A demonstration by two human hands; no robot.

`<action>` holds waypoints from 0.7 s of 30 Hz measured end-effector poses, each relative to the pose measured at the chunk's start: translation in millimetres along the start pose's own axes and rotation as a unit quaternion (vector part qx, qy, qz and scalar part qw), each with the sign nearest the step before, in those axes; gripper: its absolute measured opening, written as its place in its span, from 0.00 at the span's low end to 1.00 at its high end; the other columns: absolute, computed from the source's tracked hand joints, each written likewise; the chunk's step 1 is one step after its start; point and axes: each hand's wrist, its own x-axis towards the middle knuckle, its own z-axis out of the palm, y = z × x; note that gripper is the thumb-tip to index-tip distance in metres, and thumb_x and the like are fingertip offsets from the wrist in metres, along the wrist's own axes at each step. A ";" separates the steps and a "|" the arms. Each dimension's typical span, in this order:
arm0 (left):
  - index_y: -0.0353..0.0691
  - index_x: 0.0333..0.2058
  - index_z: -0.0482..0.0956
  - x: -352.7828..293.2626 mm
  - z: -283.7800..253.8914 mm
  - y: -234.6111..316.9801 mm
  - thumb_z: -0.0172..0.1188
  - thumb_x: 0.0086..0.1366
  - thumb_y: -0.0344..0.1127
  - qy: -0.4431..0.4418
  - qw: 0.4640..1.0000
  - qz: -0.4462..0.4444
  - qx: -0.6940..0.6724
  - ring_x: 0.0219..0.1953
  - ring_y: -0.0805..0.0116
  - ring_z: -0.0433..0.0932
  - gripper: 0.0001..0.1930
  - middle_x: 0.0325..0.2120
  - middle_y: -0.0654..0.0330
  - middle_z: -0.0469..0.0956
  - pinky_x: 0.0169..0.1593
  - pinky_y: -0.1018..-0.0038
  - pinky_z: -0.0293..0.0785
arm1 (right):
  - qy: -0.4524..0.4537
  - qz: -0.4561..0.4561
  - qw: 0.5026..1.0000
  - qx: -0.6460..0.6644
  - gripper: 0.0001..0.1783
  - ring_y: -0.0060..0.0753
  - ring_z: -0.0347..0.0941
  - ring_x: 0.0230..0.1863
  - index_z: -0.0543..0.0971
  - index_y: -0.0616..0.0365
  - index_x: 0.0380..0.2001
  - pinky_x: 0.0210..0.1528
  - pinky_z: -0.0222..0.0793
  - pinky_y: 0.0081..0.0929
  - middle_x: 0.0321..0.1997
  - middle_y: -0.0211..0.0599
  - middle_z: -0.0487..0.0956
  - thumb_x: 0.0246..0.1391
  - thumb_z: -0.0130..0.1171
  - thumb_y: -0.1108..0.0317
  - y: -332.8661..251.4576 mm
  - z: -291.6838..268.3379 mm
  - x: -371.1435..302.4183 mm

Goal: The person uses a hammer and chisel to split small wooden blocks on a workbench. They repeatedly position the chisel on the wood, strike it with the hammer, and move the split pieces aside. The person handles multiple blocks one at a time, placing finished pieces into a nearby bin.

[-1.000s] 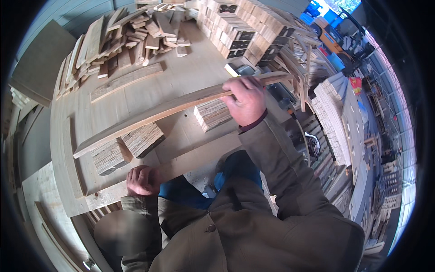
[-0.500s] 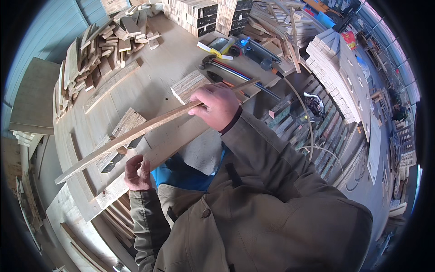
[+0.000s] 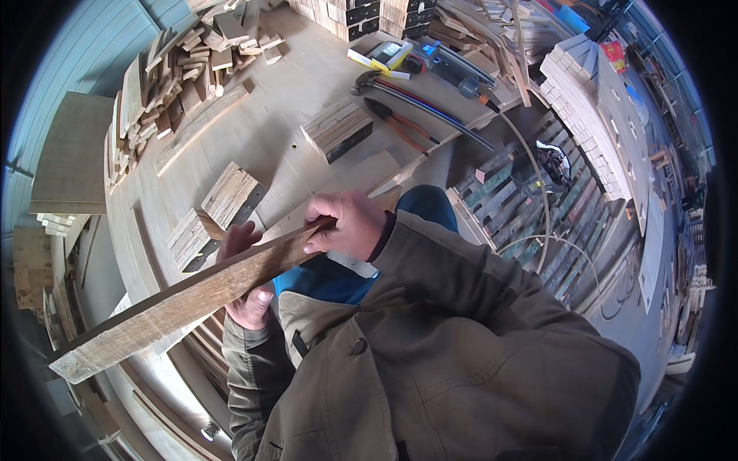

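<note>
My right hand (image 3: pixel 347 224) grips a long wooden board (image 3: pixel 184 296) near its right end, fingers over the upper edge. The board slants down to the left, its broad, rough-sawn face turned up toward me. Behind it is my left hand (image 3: pixel 250 310), its middle hidden by the wood. The fingers show stretched out above the upper edge and the thumb below the lower one; whether the palm touches the board I cannot tell. Just beyond lie two stacked-strip wooden blocks (image 3: pixel 229 192) on the tabletop (image 3: pixel 265 115), with a small wood piece (image 3: pixel 210 224) between them.
A heap of short wood offcuts (image 3: pixel 188 84) covers the far left. Another block (image 3: pixel 337 132) sits mid-table, near pincers (image 3: pixel 396 121), a claw hammer (image 3: pixel 367 80) and metal bars (image 3: pixel 430 107). Slatted pallet wood (image 3: pixel 511 188) and a looping hose (image 3: pixel 543 201) are at right.
The board has come closer and lower and turned from its narrow edge to its broad face. My right hand moved down toward me. My left hand is now behind the board.
</note>
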 end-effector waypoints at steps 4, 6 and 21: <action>0.37 0.78 0.60 6.9 7.9 28.3 0.72 0.63 0.69 0.041 0.998 0.048 0.032 0.68 0.45 0.74 0.57 0.69 0.40 0.72 0.71 0.49 0.69 | -0.021 0.019 0.996 0.080 0.19 0.34 0.86 0.41 0.83 0.61 0.40 0.46 0.80 0.33 0.37 0.43 0.87 0.47 0.82 0.70 -4.0 19.6 1.1; 0.35 0.79 0.56 11.5 15.5 38.6 0.70 0.66 0.65 0.065 0.994 0.085 0.021 0.70 0.44 0.74 0.55 0.69 0.40 0.72 0.75 0.49 0.65 | -0.036 0.046 0.994 0.091 0.21 0.36 0.87 0.42 0.83 0.61 0.42 0.48 0.80 0.34 0.38 0.44 0.87 0.48 0.82 0.69 -5.2 30.8 2.1; 0.24 0.68 0.70 56.0 -16.3 77.9 0.66 0.67 0.29 -0.044 0.983 -0.113 0.141 0.49 0.66 0.81 0.33 0.45 0.56 0.83 0.59 0.66 0.75 | 0.153 0.155 0.969 0.119 0.21 0.24 0.82 0.40 0.81 0.64 0.51 0.46 0.81 0.27 0.38 0.35 0.85 0.58 0.75 0.68 84.0 -58.7 -29.3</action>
